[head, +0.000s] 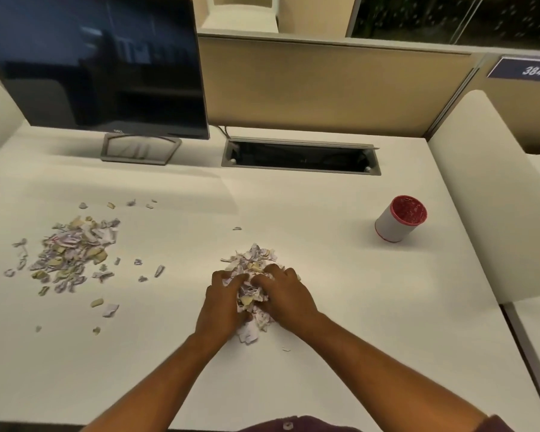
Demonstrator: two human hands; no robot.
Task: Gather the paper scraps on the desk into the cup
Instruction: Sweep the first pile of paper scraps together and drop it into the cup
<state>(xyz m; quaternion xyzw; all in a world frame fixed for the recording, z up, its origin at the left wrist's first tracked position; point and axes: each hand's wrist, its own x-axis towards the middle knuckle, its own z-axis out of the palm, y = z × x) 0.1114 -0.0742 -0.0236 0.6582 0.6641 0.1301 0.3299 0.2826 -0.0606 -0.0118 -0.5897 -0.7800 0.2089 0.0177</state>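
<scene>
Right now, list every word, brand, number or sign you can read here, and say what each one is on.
"384": white digits on the dark blue plate on the partition, upper right.
"DELL": tiny logo on the bottom bezel of the monitor; only just readable.
Scraps: coloured print, too small and torn to read.
Cup: no text shows.
</scene>
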